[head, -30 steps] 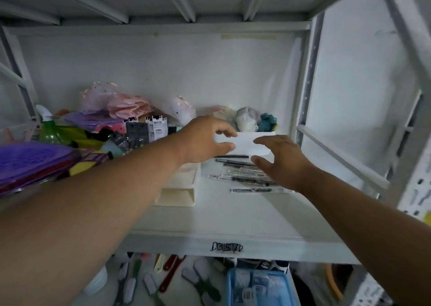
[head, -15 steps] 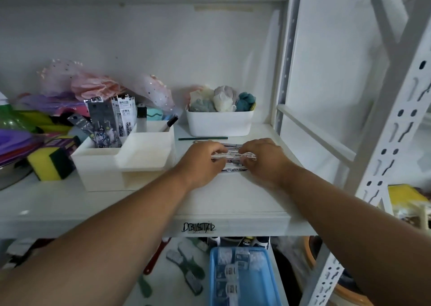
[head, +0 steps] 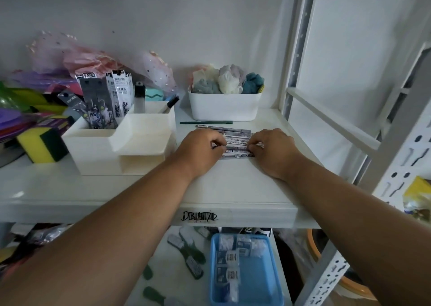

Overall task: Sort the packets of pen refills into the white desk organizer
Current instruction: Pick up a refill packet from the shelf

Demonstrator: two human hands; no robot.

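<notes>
Both forearms extend forward over the shelf (head: 245, 189). The left hand (head: 200, 148) and right hand (head: 271, 149), knuckles up and fingers curled, pinch opposite ends of the refill packets (head: 235, 142) lying flat just right of the white desk organizer (head: 98, 152).

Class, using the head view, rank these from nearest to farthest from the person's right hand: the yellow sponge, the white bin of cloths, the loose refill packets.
1. Refill packets, under the right hand.
2. White bin, behind.
3. Yellow sponge, far left.
</notes>
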